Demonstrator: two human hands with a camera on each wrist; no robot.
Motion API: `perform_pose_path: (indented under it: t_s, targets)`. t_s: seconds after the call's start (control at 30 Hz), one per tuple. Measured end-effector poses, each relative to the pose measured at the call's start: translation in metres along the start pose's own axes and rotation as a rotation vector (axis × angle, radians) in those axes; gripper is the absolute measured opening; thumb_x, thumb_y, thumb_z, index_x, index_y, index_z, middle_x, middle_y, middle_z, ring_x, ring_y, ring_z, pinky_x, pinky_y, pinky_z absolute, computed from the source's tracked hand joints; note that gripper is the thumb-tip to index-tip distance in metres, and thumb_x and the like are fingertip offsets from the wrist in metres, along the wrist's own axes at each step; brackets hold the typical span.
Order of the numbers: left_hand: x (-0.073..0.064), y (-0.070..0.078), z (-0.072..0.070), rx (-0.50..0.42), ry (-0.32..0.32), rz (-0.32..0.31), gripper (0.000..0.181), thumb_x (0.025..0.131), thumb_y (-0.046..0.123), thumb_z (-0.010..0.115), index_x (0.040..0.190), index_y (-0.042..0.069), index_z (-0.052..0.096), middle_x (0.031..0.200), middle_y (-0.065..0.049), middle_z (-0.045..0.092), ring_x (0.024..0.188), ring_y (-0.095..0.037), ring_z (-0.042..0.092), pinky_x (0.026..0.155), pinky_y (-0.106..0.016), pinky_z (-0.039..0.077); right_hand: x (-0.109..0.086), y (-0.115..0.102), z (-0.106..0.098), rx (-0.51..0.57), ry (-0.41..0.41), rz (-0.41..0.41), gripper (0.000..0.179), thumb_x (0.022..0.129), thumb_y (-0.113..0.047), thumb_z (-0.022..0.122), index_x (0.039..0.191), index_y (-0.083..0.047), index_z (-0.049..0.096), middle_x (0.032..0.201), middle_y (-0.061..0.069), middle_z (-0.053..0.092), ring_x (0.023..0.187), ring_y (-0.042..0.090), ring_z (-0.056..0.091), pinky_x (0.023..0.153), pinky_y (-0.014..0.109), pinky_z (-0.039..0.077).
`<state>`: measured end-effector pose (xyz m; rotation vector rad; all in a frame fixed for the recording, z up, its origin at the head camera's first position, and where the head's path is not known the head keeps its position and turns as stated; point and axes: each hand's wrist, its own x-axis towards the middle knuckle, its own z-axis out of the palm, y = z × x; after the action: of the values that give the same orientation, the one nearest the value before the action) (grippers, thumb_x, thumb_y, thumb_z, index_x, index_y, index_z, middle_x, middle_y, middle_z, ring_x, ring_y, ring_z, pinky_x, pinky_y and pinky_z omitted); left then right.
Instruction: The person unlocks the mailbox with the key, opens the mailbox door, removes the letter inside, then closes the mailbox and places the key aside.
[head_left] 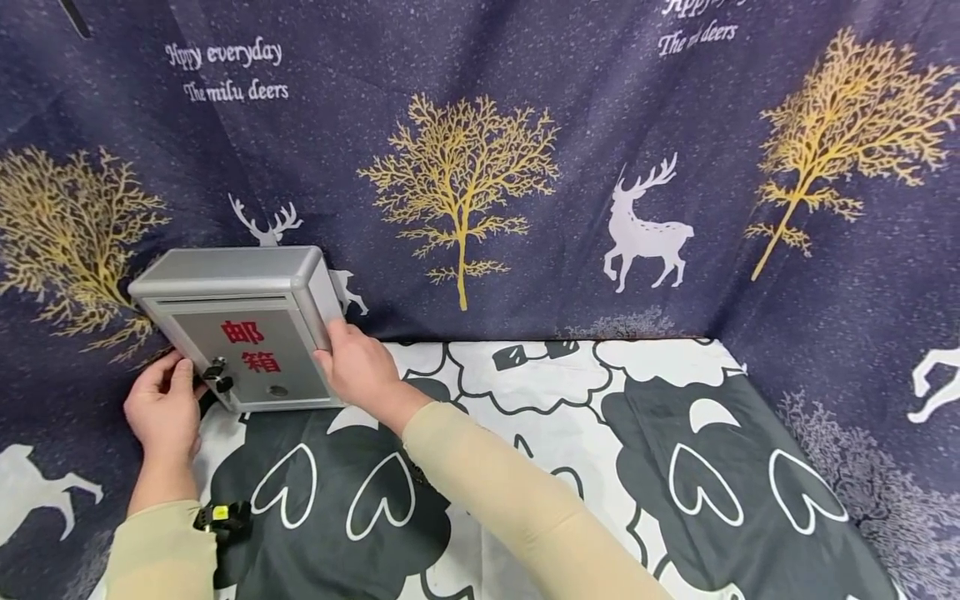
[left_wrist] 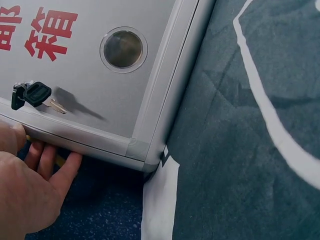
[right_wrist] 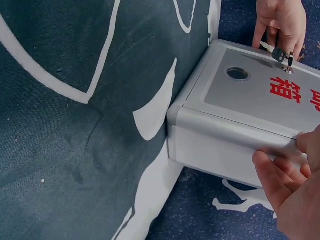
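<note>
A silver metal mailbox (head_left: 258,340) with red characters on its front stands upright at the back left of the patterned cloth. My left hand (head_left: 163,408) holds its left side, with the thumb at the front edge and the fingers against the side in the left wrist view. On the opposite side, my right hand (head_left: 365,364) grips the box, thumb over the front edge and fingers along the side wall. A small bunch of keys (left_wrist: 37,94) with black heads hangs at the lock on the left of the door. Below the characters is a round window (right_wrist: 237,74).
Under the mailbox lies a black-and-white cartoon cloth (head_left: 525,467). A dark blue curtain (head_left: 570,100) printed with gold trees and white deer rises close behind the box and along both sides.
</note>
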<state>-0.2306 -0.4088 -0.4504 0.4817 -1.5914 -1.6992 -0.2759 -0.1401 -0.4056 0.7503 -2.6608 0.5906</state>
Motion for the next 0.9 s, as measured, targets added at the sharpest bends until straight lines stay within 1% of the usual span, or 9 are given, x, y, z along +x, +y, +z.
perform_pose_path:
  t_s: [0.17,0.27,0.43,0.53,0.73,0.9]
  targets:
    - [0.0011,0.0018,-0.0038,-0.032,-0.004,-0.019,0.029,0.109,0.005,0.070,0.136,0.006,0.079,0.102,0.008,0.068,0.087,0.003,0.069,0.068,-0.010,0.058,-0.0003,-0.0024,0.0007,-0.007,0.010,-0.027,0.028,0.115,-0.041,0.063,0.123,-0.014,0.057,0.103,0.000,0.069,0.086,0.019,0.075,0.072,0.032,0.061]
    - [0.0006,0.0036,-0.0052,-0.026,-0.008,-0.027,0.028,0.110,0.005,0.069,0.136,0.007,0.079,0.102,0.007,0.067,0.086,0.002,0.069,0.067,-0.010,0.058,-0.0004,-0.0036,0.0005,0.001,0.006,-0.033,0.028,0.115,-0.041,0.062,0.122,-0.014,0.057,0.103,0.001,0.067,0.084,0.019,0.074,0.071,0.032,0.060]
    - [-0.0005,0.0047,-0.0076,-0.020,-0.008,-0.045,0.029,0.111,0.007,0.068,0.138,0.009,0.078,0.103,0.006,0.064,0.090,-0.002,0.066,0.066,-0.009,0.057,-0.0006,-0.0051,-0.0005,0.013,-0.008,-0.039,0.026,0.116,-0.039,0.062,0.124,-0.014,0.057,0.109,0.001,0.067,0.086,0.018,0.073,0.073,0.031,0.059]
    - [0.0000,0.0042,-0.0085,-0.031,-0.014,-0.053,0.030,0.111,0.008,0.068,0.140,0.007,0.077,0.105,0.005,0.064,0.093,-0.004,0.065,0.067,-0.010,0.057,-0.0007,-0.0053,-0.0012,0.016,-0.011,-0.041,0.026,0.116,-0.038,0.062,0.125,-0.014,0.057,0.111,0.001,0.067,0.087,0.018,0.073,0.074,0.031,0.060]
    - [-0.0001,0.0045,-0.0039,-0.024,-0.029,-0.037,0.028,0.110,0.005,0.068,0.137,0.006,0.077,0.103,0.004,0.064,0.090,-0.003,0.066,0.065,-0.010,0.057,-0.0010,-0.0007,-0.0028,0.027,-0.020,-0.035,0.026,0.116,-0.038,0.060,0.128,-0.014,0.057,0.114,0.002,0.066,0.089,0.018,0.073,0.075,0.030,0.059]
    - [-0.0033,0.0045,-0.0026,-0.023,-0.037,-0.036,0.029,0.110,0.005,0.069,0.138,0.004,0.077,0.101,0.004,0.063,0.087,-0.003,0.067,0.065,-0.011,0.058,-0.0028,0.0033,-0.0036,0.030,-0.007,-0.041,0.026,0.116,-0.037,0.060,0.126,-0.013,0.056,0.112,0.003,0.063,0.085,0.018,0.070,0.074,0.029,0.059]
